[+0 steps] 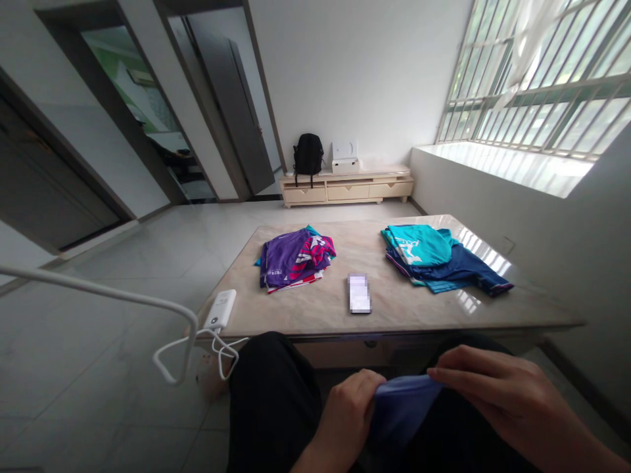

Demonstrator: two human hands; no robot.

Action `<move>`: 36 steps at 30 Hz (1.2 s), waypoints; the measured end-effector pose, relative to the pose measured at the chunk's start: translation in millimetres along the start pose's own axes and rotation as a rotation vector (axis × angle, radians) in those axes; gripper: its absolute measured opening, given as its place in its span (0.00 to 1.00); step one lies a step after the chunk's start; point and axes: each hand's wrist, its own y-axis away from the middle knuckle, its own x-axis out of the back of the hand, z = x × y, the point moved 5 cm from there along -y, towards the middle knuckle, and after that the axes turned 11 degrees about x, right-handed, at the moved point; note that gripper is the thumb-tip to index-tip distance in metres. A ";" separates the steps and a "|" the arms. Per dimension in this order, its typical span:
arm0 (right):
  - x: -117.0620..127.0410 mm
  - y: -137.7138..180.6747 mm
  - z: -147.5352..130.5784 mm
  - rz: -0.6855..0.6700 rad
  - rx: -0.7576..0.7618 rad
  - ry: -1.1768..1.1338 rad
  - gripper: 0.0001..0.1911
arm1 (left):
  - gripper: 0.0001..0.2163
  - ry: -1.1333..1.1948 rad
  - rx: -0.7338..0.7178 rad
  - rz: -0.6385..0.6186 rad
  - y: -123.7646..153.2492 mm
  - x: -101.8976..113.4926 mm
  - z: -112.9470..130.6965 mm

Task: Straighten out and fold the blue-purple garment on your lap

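Observation:
A blue cloth, its kind not clear from here, is stretched between my two hands above my lap. My left hand pinches its left top corner, fingers curled in. At the other top corner, my right hand grips the edge between thumb and fingers. The cloth's lower part hangs down between my knees in shadow. Beyond the hands, on the marble-topped table, lie a pile of purple, pink and red garments at left and a pile of teal and navy garments at right.
A phone lies near the table's front edge, between the piles. A white power bank sits at the left corner, with a white cable hanging off. Against the far wall, a low cabinet carries a black backpack and white boxes.

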 end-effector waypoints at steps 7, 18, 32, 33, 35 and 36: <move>30.3 7.6 13.6 0.044 -0.050 0.078 0.20 | 0.13 -0.117 0.241 -0.071 4.9 31.7 -44.3; 59.9 18.7 33.4 0.287 -0.298 0.193 0.12 | 0.13 -0.121 0.387 0.017 23.7 63.8 -75.4; -6.7 -14.4 -2.3 0.016 -0.175 0.053 0.10 | 0.19 0.376 -0.013 0.022 -5.9 1.2 50.2; -12.1 -15.1 -2.7 -0.013 -0.187 0.008 0.09 | 0.19 0.376 -0.036 0.040 -8.1 0.0 54.0; -20.6 -15.4 -2.2 -0.068 -0.219 -0.085 0.08 | 0.12 0.342 -0.049 0.080 -11.2 -1.1 56.2; -23.4 -15.3 -1.8 -0.088 -0.232 -0.127 0.08 | 0.08 0.316 -0.039 0.096 -12.2 -1.1 55.3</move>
